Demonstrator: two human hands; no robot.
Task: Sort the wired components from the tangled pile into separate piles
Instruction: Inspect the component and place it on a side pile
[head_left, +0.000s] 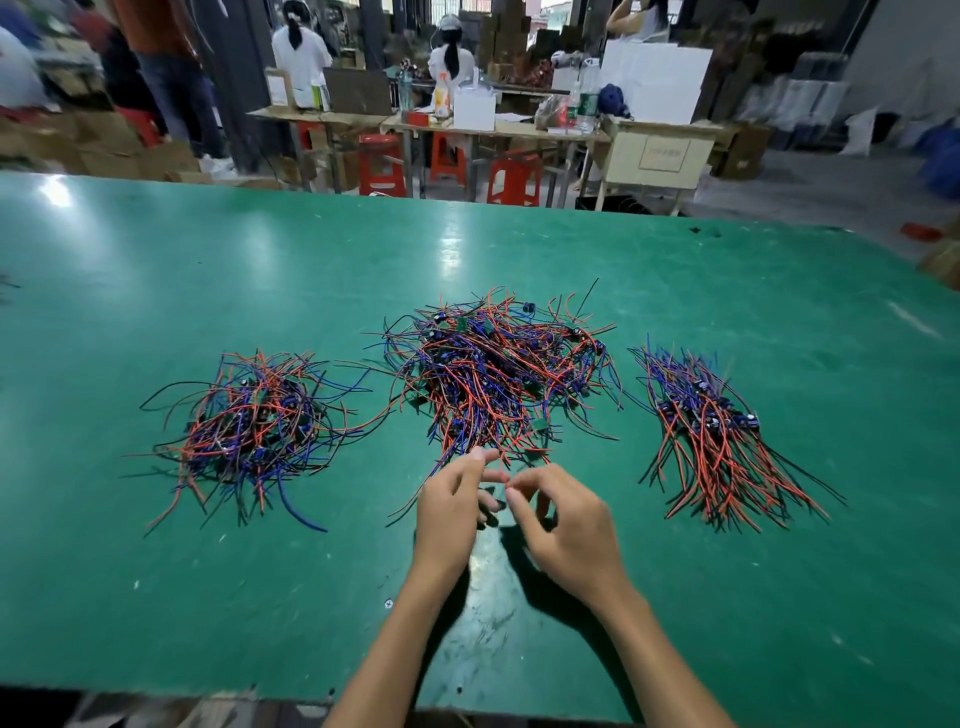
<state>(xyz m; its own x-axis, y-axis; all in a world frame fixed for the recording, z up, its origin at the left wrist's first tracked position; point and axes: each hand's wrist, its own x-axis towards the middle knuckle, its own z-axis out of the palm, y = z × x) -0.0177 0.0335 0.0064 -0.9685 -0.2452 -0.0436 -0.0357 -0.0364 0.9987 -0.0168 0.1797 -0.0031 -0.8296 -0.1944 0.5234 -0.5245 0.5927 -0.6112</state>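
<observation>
Green table (156, 571) sits closest to me. Just past my fingers lies the big tangled pile (493, 374). A messy pile (249, 431) lies well off to the left of my hands, and a neat pile (717, 441) well off to the right. My left hand (449, 512) and right hand (566, 525) both pinch a thin red wire (500, 470). I see no words I can read.

We see bare green table (519, 623) around our forearms. Ahead, the tangled pile (493, 374) blocks the centre; its near wires touch our fingers. Open lanes run between it and the left pile (249, 421), and between it and the right pile (717, 431).
</observation>
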